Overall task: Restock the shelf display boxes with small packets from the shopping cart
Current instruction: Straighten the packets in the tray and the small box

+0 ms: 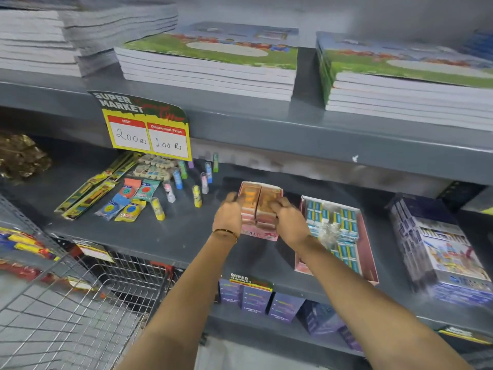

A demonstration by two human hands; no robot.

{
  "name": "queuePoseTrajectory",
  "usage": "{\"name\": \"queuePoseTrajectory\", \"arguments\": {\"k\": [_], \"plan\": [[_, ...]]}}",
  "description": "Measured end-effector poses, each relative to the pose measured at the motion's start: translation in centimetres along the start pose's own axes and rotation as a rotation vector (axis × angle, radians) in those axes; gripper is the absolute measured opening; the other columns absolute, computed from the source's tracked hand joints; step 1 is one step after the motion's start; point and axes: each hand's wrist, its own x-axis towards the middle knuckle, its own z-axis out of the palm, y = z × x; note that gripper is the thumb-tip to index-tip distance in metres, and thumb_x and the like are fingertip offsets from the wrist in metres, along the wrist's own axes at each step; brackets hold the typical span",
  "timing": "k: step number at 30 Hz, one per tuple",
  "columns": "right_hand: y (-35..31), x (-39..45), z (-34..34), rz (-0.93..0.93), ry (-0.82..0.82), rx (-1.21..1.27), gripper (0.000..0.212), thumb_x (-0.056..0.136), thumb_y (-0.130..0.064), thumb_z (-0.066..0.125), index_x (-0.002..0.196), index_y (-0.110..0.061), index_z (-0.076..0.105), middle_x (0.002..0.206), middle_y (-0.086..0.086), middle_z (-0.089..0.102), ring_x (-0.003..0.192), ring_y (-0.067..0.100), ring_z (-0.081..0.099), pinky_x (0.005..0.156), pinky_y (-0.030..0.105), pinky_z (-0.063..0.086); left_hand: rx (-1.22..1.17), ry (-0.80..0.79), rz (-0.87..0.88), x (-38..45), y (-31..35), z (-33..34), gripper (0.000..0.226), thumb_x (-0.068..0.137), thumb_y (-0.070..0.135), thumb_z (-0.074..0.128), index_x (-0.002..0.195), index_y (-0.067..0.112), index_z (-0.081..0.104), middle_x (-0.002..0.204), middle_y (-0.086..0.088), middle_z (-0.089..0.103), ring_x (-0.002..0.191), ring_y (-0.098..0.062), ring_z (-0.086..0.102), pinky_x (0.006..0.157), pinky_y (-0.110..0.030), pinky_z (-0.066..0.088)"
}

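Both grips closed on packets in pink display box (260,232): left hand (229,216) at its 9 o'clock side, right hand (288,221) at 3 o'clock. Box sits mid-shelf (165,231); second box (369,265) at 3 o'clock, cart (66,303) at 8 o'clock.

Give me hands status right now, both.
Left hand: closed on the left side of the pink display box.
Right hand: closed on the same box's right side.
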Motion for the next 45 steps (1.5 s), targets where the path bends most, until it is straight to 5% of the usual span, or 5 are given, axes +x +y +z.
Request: {"name": "queuePoseTrajectory", "arguments": {"k": [15,25,30,35,45], "plan": [[0.1,0.6,0.8,-0.048,0.021,-0.058,0.057,0.079,0.002,0.057,0.133,-0.013,0.044,0.139,0.009,0.049,0.121,0.031,0.048,0.098,0.039,0.048,0.163,-0.048,0.236,1.4,-0.9,0.7,0.034,0.094,0.027,0.032,0.118,0.018,0.054,0.129,-0.011,0.055,0.114,-0.029,0.052,0.094,-0.034,0.042],[-2.7,-1.6,0.7,0.14,0.06,0.005,0.072,0.083,0.005,0.051,0.145,-0.004,0.016,0.152,0.02,0.026,0.135,0.037,0.033,0.11,0.042,0.037,0.252,-0.062,0.171,-2.0,-0.6,-0.3,0.074,0.091,-0.003,0.043,0.145,0.011,-0.004,0.158,-0.009,-0.003,0.145,-0.026,-0.002,0.12,-0.036,0.005],[-3.5,-4.6,2.6,0.317,0.023,0.054,0.047,0.086,0.002,0.053,0.131,-0.005,0.043,0.129,0.019,0.048,0.113,0.036,0.056,0.092,0.042,0.05,0.241,-0.17,0.2,-5.0,-1.3,0.0,0.061,0.097,0.01,0.038,0.145,0.006,0.0,0.158,-0.011,0.001,0.145,-0.025,0.0,0.12,-0.034,0.004],[-3.4,-5.2,3.7,0.356,-0.094,0.081,0.069,0.086,0.005,0.053,0.146,-0.011,0.022,0.158,0.02,0.01,0.137,0.039,0.034,0.109,0.044,0.038,0.349,-0.342,0.255,-5.7,-1.3,1.0,0.064,0.098,0.03,0.035,0.145,0.008,-0.002,0.158,-0.009,-0.003,0.145,-0.022,-0.004,0.12,-0.037,0.001],[-4.0,-5.9,4.6,0.355,-0.073,0.144,0.065,0.085,0.002,0.057,0.142,-0.013,0.03,0.147,0.015,0.036,0.127,0.032,0.05,0.102,0.039,0.046,0.312,-0.407,0.218,-6.5,-2.1,1.7,0.069,0.097,0.042,0.033,0.145,0.014,-0.007,0.158,-0.005,-0.005,0.145,-0.021,-0.005,0.119,-0.038,-0.001]]}}
